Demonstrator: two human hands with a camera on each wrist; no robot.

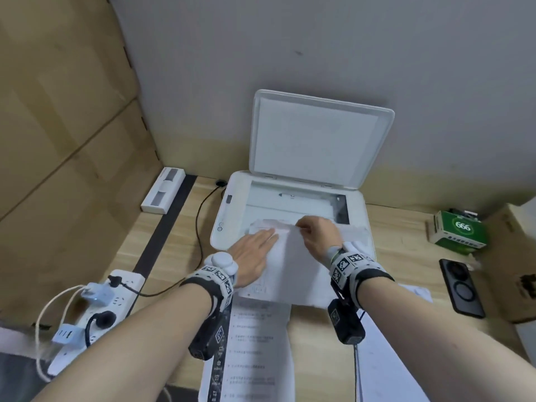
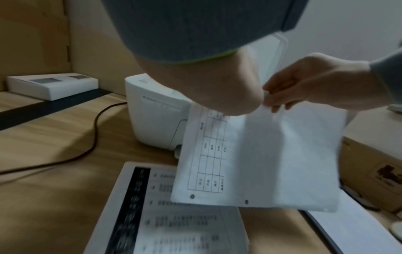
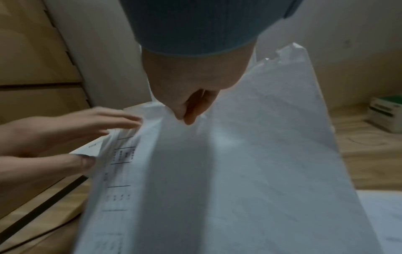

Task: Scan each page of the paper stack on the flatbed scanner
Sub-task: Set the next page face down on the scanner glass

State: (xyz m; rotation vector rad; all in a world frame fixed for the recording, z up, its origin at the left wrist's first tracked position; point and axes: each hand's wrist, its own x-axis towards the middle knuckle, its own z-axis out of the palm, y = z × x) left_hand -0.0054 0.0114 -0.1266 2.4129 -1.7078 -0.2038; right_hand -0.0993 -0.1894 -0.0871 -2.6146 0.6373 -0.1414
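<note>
The white flatbed scanner [image 1: 232, 216] stands on the wooden desk with its lid [image 1: 316, 140] raised against the wall. A paper stack lies over its front edge and hangs toward me. My left hand [image 1: 261, 245] lies flat with straight fingers on a page printed with a table [image 2: 206, 154]. My right hand [image 1: 300, 226] pinches the far edge of the blank-backed top sheet [image 1: 301, 271] and holds it lifted off the stack. From the right wrist view the lifted sheet [image 3: 239, 171] fills most of the picture. My left hand [image 3: 65, 134] shows at its left edge.
A printed document [image 1: 255, 343] lies on the desk below the scanner, more white sheets [image 1: 385, 358] to its right. A power strip [image 1: 95, 314] and black cable [image 1: 200, 227] sit left, a white box [image 1: 164, 190] behind. A green box [image 1: 458, 230] and black phone [image 1: 461, 288] lie right.
</note>
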